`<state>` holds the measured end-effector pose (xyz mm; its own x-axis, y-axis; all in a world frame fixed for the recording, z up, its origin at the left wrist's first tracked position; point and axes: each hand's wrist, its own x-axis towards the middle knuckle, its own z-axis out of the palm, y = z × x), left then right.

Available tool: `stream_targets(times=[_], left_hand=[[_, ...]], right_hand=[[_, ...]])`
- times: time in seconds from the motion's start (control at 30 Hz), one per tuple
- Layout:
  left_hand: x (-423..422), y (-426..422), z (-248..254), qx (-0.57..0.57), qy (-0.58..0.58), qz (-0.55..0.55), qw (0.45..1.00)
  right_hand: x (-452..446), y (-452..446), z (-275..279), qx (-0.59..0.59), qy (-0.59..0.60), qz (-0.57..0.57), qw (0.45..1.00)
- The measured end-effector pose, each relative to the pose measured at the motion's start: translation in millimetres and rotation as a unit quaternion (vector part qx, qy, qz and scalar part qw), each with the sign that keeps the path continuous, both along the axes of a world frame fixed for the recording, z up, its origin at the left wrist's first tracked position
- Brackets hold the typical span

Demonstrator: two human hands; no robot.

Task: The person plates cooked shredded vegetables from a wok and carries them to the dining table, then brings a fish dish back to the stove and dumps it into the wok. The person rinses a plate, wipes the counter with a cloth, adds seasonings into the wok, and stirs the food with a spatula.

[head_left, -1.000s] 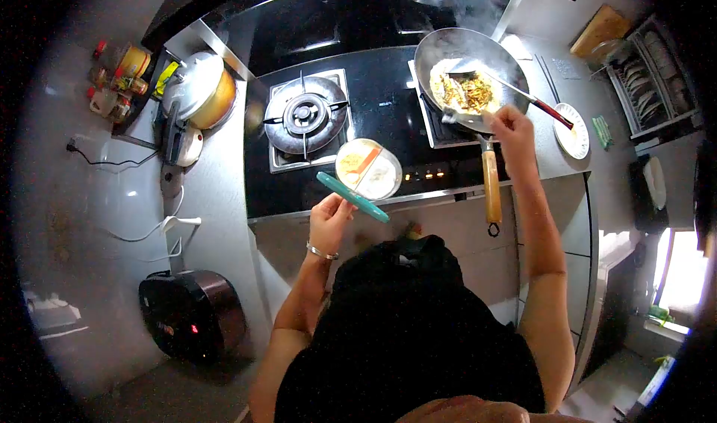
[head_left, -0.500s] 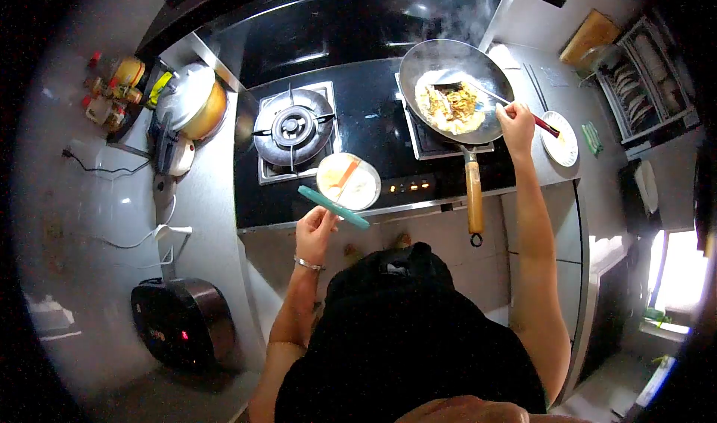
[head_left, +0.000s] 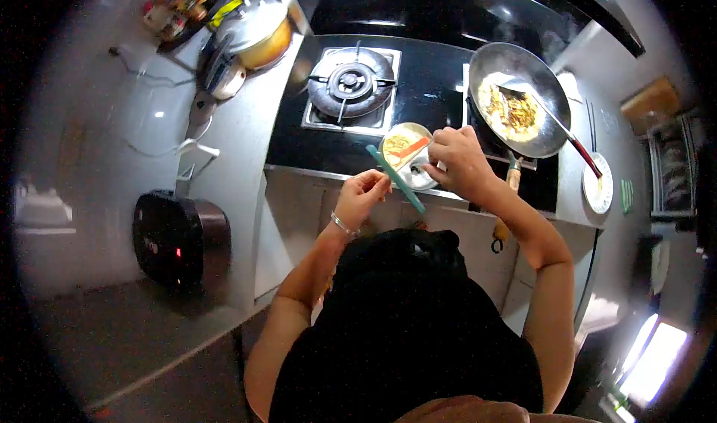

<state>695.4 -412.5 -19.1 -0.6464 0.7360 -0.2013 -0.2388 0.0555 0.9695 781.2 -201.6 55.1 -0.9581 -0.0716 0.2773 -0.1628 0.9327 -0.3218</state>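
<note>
My left hand point(head_left: 365, 195) pinches a teal lid point(head_left: 396, 179), held on edge at the front of the stove. Just behind the lid is a round divided container point(head_left: 400, 138) with yellowish contents on one side, white on the other, and an orange strip between them. My right hand point(head_left: 458, 158) is over the container's right side with its fingers bent together; whatever they hold is too small to make out. A wok point(head_left: 556, 120) on the right burner holds browned food point(head_left: 515, 115), with a red-handled spatula point(head_left: 585, 156) resting in it.
An unused burner point(head_left: 351, 82) is on the left of the stove. A lidded pot point(head_left: 261, 33) stands at the back left, a dark rice cooker point(head_left: 181, 238) at the left. Right of the wok lie a white plate point(head_left: 598, 191) and chopsticks point(head_left: 591, 128).
My right hand has moved left from the wok to above the container. My left hand still holds the lid. The view has shifted, so the stove appears farther right.
</note>
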Motion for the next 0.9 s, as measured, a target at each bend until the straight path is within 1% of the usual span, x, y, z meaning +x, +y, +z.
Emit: stream_targets(times=[0.07, 0.1, 0.17, 0.23, 0.27, 0.3, 0.37, 0.43, 0.5, 0.53, 0.6, 0.7, 0.73, 0.77, 0.8, 0.83, 0.9], left_hand=[[4, -9, -9, -0.009, 0.006, 0.020, 1.000], [7, -13, -11, -0.009, -0.010, 0.029, 0.999], [13, -23, -13, -0.007, -0.036, 0.059, 0.998], [17, -31, -15, 0.038, -0.042, 0.089, 0.994], [16, -37, -20, 0.035, -0.053, 0.090, 0.994], [16, -43, -23, 0.042, -0.078, 0.132, 0.987], [15, -54, -26, 0.058, -0.128, 0.205, 0.969], [13, -72, -12, 0.060, -0.145, 0.306, 0.939], [4, -92, -9, 0.044, -0.166, 0.405, 0.898], [-5, -104, -17, 0.037, -0.122, 0.436, 0.891], [-32, -133, -53, 0.020, -0.032, 0.491, 0.871], [-86, -167, -96, -0.014, -0.003, 0.565, 0.825], [-103, -175, -101, -0.041, 0.014, 0.581, 0.813], [-119, -182, -107, -0.068, 0.031, 0.597, 0.799], [-139, -189, -119, -0.021, 0.020, 0.615, 0.788], [-158, -198, -138, -0.025, 0.037, 0.616, 0.786], [-190, -213, -172, -0.030, 0.075, 0.615, 0.784]], right_hand=[[-3, -2, -5, 0.020, 0.001, 0.013, 1.000], [-6, -3, -6, 0.029, 0.008, 0.025, 0.999], [-6, -10, 4, -0.010, 0.034, 0.034, 0.999], [-6, -18, 27, -0.079, -0.011, 0.014, 0.997], [-6, -16, 31, -0.116, 0.011, 0.016, 0.993], [-5, -13, 33, -0.153, 0.031, 0.014, 0.988], [0, -4, 40, -0.177, 0.073, 0.017, 0.981], [12, 14, 41, -0.245, 0.037, -0.019, 0.969], [21, 27, 50, -0.250, 0.031, -0.041, 0.967], [26, 34, 51, -0.228, 0.054, -0.039, 0.971], [35, 46, 52, -0.244, 0.050, -0.074, 0.966], [47, 60, 50, -0.254, 0.041, -0.122, 0.959], [50, 62, 46, -0.274, 0.047, -0.131, 0.952], [53, 68, 43, -0.267, 0.023, -0.151, 0.952], [54, 64, 47, -0.256, 0.025, -0.164, 0.952], [54, 59, 51, -0.246, 0.030, -0.178, 0.952], [49, 64, 47, -0.273, 0.054, -0.176, 0.944]])
